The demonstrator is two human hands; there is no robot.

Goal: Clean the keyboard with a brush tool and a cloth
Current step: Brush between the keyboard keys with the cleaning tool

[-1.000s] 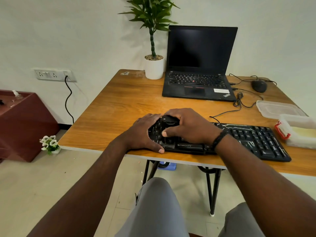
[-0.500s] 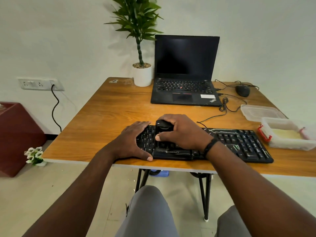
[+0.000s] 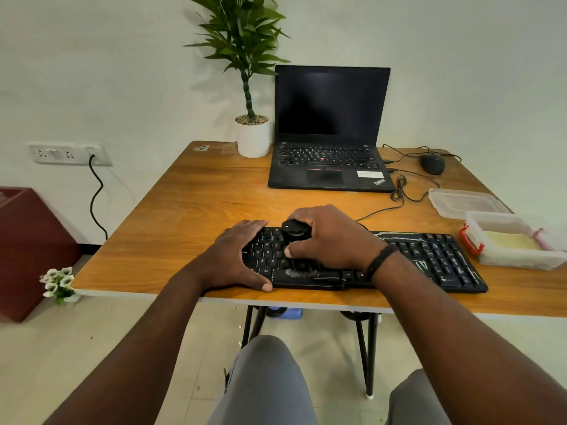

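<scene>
Item: black wired keyboard with flat rectangular plastic body, lying along the near edge of the wooden table with warm orange grain. Its left end is covered by both hands; the middle keys are hidden under the right palm. Key legends at the right end are too small to read.

Item: black brush tool with rounded plastic knob top, standing upright on the keys. Only the knob and a smear of pale grey bristles at the front row show; the rest is hidden in the grip.

Right hand: fingers curled round the brush tool, thumb pressed to its near side. A dark braided band circles the wrist.

Left hand: fingers straight and close together, laid flat over the keyboard's left end, thumb along its front edge.

Also on the table: black open laptop, matte, screen dark; black rounded mouse; white cylindrical pot with a green leafy plant; clear plastic lid; clear plastic box with red clip, cut off at the right, contents pale yellow and unclear.
</scene>
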